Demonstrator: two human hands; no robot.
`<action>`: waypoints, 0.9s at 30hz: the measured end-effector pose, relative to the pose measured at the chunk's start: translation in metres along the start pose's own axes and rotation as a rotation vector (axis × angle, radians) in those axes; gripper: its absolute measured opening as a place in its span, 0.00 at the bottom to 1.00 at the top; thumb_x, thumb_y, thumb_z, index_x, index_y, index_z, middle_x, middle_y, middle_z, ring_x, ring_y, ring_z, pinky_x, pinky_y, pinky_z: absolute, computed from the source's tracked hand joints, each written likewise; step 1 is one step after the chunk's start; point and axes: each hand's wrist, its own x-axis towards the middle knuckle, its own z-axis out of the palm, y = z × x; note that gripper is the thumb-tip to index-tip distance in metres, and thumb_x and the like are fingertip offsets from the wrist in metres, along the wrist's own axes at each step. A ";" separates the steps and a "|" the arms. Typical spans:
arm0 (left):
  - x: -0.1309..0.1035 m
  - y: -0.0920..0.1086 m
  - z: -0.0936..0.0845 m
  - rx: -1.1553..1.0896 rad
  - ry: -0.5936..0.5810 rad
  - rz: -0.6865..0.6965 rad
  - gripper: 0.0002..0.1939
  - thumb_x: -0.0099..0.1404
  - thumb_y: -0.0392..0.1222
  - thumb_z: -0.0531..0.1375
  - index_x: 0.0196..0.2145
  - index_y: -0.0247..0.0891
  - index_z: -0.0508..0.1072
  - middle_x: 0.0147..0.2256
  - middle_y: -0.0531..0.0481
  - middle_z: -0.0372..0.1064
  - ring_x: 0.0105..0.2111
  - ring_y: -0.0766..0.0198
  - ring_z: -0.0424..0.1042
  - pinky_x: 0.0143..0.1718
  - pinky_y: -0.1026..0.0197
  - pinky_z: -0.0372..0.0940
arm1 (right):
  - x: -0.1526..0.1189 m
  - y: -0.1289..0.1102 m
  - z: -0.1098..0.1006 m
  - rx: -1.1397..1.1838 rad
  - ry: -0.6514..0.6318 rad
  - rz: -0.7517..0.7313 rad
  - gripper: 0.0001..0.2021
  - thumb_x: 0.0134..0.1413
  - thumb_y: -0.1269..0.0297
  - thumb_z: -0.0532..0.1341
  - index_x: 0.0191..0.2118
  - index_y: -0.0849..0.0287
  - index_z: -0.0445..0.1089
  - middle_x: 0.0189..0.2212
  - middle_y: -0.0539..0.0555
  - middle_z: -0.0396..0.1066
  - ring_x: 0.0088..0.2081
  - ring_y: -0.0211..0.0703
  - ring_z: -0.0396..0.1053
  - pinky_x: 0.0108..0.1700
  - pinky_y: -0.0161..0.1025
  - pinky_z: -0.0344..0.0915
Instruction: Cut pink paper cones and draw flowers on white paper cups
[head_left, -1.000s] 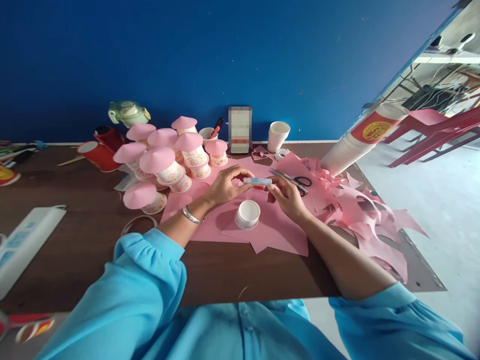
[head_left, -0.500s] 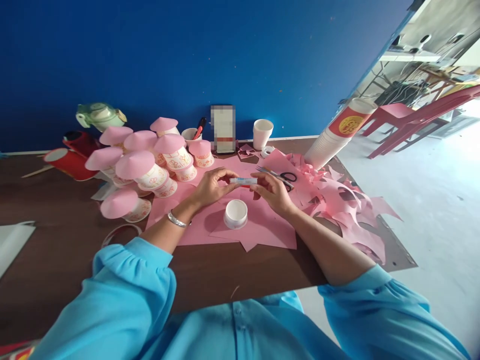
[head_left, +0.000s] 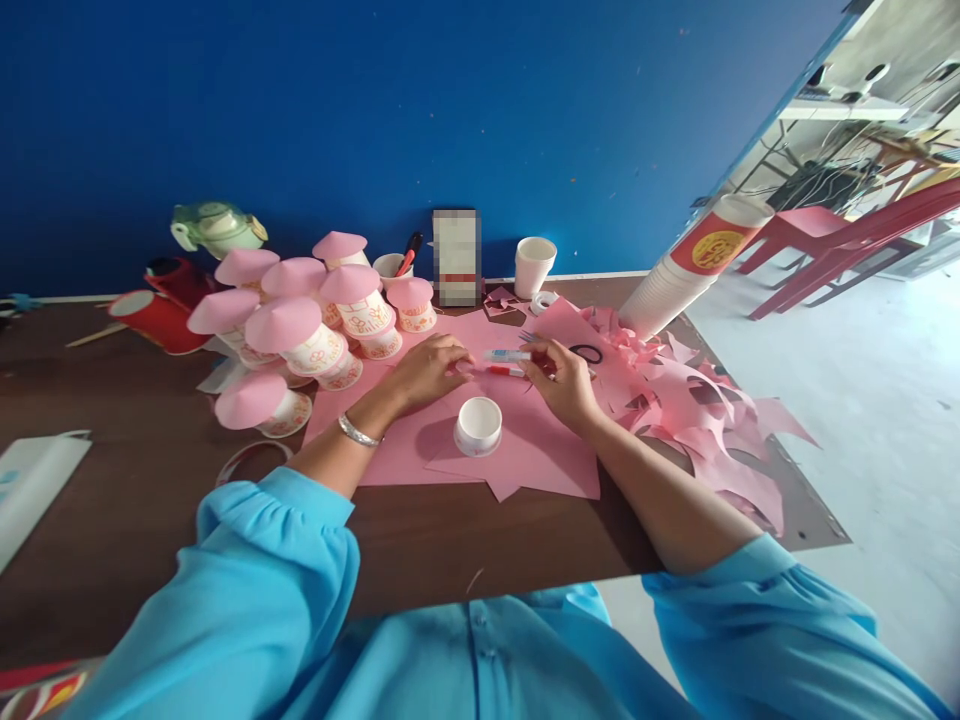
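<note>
My right hand (head_left: 559, 380) pinches a small white-and-blue tube (head_left: 507, 356) by its right end and holds it level over the pink paper (head_left: 405, 455). To the left, my left hand (head_left: 431, 373) has its fingertips pressed together, a gap away from the tube. Whatever is in that pinch is too small to make out. Just below the tube shows a red-and-white pen-like thing (head_left: 506, 371). An upright white paper cup (head_left: 478, 427) with its mouth up stands on the paper between my forearms. Scissors (head_left: 586, 354) lie partly hidden behind my right hand.
Several patterned cups with pink cone tops (head_left: 285, 325) crowd the left. Pink paper scraps (head_left: 697, 400) and a leaning stack of cups (head_left: 675, 285) are at the right. Against the blue wall stand a blurred upright panel (head_left: 457, 255), another white cup (head_left: 535, 265) and a tape roll (head_left: 544, 301).
My hands have drawn apart. The tube, which was between both hands, is now in my right hand only. The view has shifted slightly.
</note>
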 end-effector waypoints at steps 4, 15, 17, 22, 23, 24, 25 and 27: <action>0.000 0.005 -0.002 -0.104 0.100 -0.028 0.11 0.69 0.50 0.67 0.39 0.40 0.81 0.37 0.48 0.76 0.33 0.61 0.73 0.39 0.57 0.70 | -0.004 -0.006 0.001 -0.054 -0.046 -0.045 0.09 0.58 0.57 0.66 0.41 0.55 0.77 0.32 0.54 0.77 0.34 0.47 0.74 0.39 0.43 0.70; 0.000 0.012 -0.004 -0.166 0.151 0.076 0.21 0.68 0.60 0.66 0.39 0.38 0.78 0.36 0.48 0.75 0.36 0.61 0.73 0.40 0.59 0.69 | -0.005 -0.009 0.003 0.001 -0.098 -0.048 0.13 0.62 0.51 0.64 0.42 0.55 0.76 0.30 0.53 0.76 0.30 0.46 0.76 0.35 0.42 0.71; 0.000 0.014 -0.004 -0.187 0.150 0.067 0.21 0.68 0.60 0.66 0.39 0.38 0.78 0.35 0.48 0.75 0.35 0.62 0.72 0.39 0.60 0.69 | -0.005 -0.009 0.004 0.027 -0.105 -0.037 0.14 0.63 0.49 0.64 0.42 0.55 0.75 0.31 0.53 0.77 0.29 0.45 0.77 0.34 0.42 0.71; -0.001 0.016 -0.002 -0.224 0.164 0.064 0.20 0.68 0.60 0.65 0.38 0.38 0.78 0.34 0.49 0.73 0.34 0.63 0.71 0.37 0.60 0.69 | -0.004 -0.009 0.007 0.082 -0.115 0.005 0.17 0.61 0.45 0.65 0.42 0.56 0.75 0.31 0.54 0.78 0.29 0.45 0.78 0.34 0.42 0.73; -0.001 0.016 -0.002 -0.215 0.173 0.069 0.20 0.69 0.60 0.65 0.38 0.38 0.78 0.34 0.49 0.73 0.34 0.63 0.71 0.37 0.60 0.68 | -0.005 -0.009 0.007 0.095 -0.124 0.018 0.18 0.61 0.44 0.64 0.41 0.56 0.74 0.30 0.53 0.77 0.28 0.44 0.77 0.34 0.41 0.73; -0.001 0.016 -0.001 -0.203 0.178 0.080 0.19 0.70 0.59 0.65 0.38 0.38 0.78 0.34 0.49 0.72 0.34 0.63 0.71 0.38 0.60 0.68 | -0.005 -0.009 0.008 0.108 -0.134 0.031 0.19 0.61 0.43 0.64 0.39 0.56 0.74 0.28 0.52 0.77 0.26 0.43 0.76 0.32 0.40 0.73; -0.001 0.015 0.000 -0.189 0.178 0.097 0.19 0.70 0.58 0.64 0.38 0.38 0.78 0.34 0.49 0.72 0.34 0.63 0.71 0.38 0.60 0.68 | -0.005 -0.010 0.009 0.119 -0.145 0.044 0.20 0.62 0.41 0.63 0.38 0.57 0.73 0.26 0.51 0.75 0.24 0.41 0.74 0.30 0.39 0.72; -0.002 0.015 0.001 -0.167 0.155 0.141 0.18 0.70 0.58 0.64 0.37 0.38 0.77 0.34 0.49 0.72 0.33 0.63 0.71 0.39 0.60 0.68 | -0.006 -0.012 0.010 0.134 -0.163 0.066 0.22 0.63 0.40 0.62 0.36 0.57 0.72 0.23 0.50 0.74 0.21 0.39 0.71 0.26 0.37 0.69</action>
